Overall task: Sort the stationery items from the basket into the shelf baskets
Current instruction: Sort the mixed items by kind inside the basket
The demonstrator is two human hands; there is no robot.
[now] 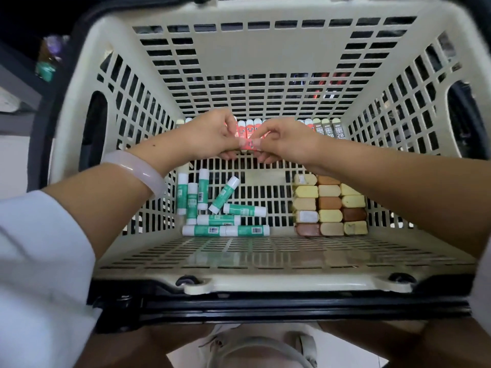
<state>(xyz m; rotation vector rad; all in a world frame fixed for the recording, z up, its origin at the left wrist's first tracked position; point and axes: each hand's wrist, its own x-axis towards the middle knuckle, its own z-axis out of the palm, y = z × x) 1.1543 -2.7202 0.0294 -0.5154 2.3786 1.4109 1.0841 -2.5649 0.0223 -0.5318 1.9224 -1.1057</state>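
Near rim: cream slatted basket (265, 284), front edge closest to the camera, resting on a black frame (265, 308).
Sleeve and wrist: white sleeve (39, 261) on the left arm, pale bangle (138, 171) round the left wrist.
Near left of floor: green-and-white glue sticks (225, 231), lying loose, some side by side, one tilted across the others.
Near right of floor: erasers (330, 205) in yellow, tan and brown, packed touching in three neat columns.
Middle, above the floor: small pink packet (250, 144), horizontal, held up between both hands, clear of the basket floor.
Left hand (210, 136): fingers curled, pinching the packet's left end.
Right hand (285, 140): fingers curled, pinching the packet's right end.
Far wall, centre: row of red-and-white packs (249, 127) standing upright, partly hidden behind the hands; print blurred, possibly a cartoon face.
Far wall, right: dark lead cases (330, 128) marked 2B, upright, just beside the red row.
Beyond the far wall: dim shapes through the slats, too dark to tell.
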